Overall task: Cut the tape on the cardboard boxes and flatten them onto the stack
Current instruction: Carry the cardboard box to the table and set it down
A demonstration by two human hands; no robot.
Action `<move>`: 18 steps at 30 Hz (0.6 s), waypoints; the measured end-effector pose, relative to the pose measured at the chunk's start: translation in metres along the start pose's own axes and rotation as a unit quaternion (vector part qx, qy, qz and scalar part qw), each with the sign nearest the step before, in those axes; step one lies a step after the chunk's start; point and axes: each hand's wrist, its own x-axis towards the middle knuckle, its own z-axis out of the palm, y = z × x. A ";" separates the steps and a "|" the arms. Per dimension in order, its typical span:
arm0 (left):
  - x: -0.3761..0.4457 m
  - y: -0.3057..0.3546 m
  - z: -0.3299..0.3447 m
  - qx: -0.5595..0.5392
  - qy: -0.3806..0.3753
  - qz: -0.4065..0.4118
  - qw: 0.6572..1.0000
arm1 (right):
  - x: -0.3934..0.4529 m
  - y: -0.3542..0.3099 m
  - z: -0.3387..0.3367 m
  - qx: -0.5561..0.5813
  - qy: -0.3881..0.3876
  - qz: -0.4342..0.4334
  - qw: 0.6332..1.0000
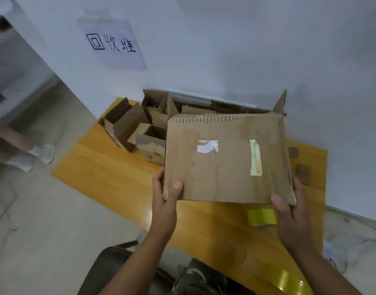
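Here, at the far edge of the orange wooden tabletop (102, 167), a large open brown cardboard box (278, 103) against the white wall holds folded cardboard pieces, with smaller open brown cartons (127, 124) just beside it. The flattened brown cardboard box (225, 162), bearing a torn white label, a yellowish sticker strip and glossy clear tape, is held above the tabletop, its far corrugated edge near the open box. The left hand (164, 201) and right hand (289, 216) grip its 2 near corners, thumbs on top and fingers underneath.
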 end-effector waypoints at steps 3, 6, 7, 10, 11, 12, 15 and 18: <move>0.009 0.002 -0.018 -0.004 -0.002 0.005 1.000 | 0.018 -0.004 0.016 0.014 -0.033 -0.007 0.999; 0.032 0.008 -0.030 -0.001 -0.007 0.015 1.000 | 0.035 -0.010 0.033 0.013 -0.027 -0.020 0.999; 0.043 0.010 -0.035 -0.003 -0.012 0.021 1.000 | 0.040 -0.011 0.042 0.016 -0.021 -0.023 0.999; 0.089 0.012 -0.054 -0.004 -0.029 0.045 0.999 | 0.056 -0.019 0.077 0.018 0.010 -0.027 0.999; 0.109 0.010 -0.062 -0.006 -0.036 0.051 0.998 | 0.062 -0.021 0.094 0.018 0.023 -0.030 0.999; 0.129 0.007 -0.072 -0.010 -0.043 0.055 0.998 | 0.068 -0.024 0.112 0.016 0.034 -0.034 0.999; 0.192 0.001 -0.105 -0.026 -0.072 0.055 0.996 | 0.085 -0.032 0.175 0.013 0.065 -0.025 0.997; 0.247 0.006 -0.135 -0.029 -0.097 0.067 0.993 | 0.098 -0.037 0.232 0.017 0.094 -0.014 0.995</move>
